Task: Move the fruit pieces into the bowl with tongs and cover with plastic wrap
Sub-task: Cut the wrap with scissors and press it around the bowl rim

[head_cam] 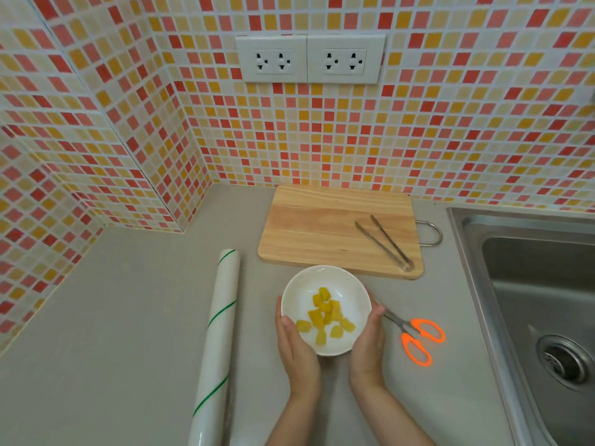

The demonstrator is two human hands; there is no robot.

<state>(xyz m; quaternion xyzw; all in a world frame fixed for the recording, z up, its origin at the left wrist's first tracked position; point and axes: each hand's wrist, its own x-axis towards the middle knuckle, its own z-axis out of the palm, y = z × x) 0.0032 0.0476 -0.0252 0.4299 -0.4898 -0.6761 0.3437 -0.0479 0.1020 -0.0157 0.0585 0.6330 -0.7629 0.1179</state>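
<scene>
A white bowl (pixel 302 292) sits on the grey counter, with several yellow fruit pieces (pixel 325 315) inside it. My left hand (pixel 296 346) cups the bowl's left side and my right hand (pixel 368 342) cups its right side. Metal tongs (pixel 384 241) lie on the wooden cutting board (pixel 322 230) behind the bowl, with no fruit on the board. A roll of plastic wrap (pixel 219 333) with green stripes lies lengthwise to the left of the bowl.
Orange-handled scissors (pixel 418 339) lie right of the bowl, blades near my right hand. A steel sink (pixel 531 291) fills the right side. Tiled walls with two sockets (pixel 310 59) stand behind and to the left.
</scene>
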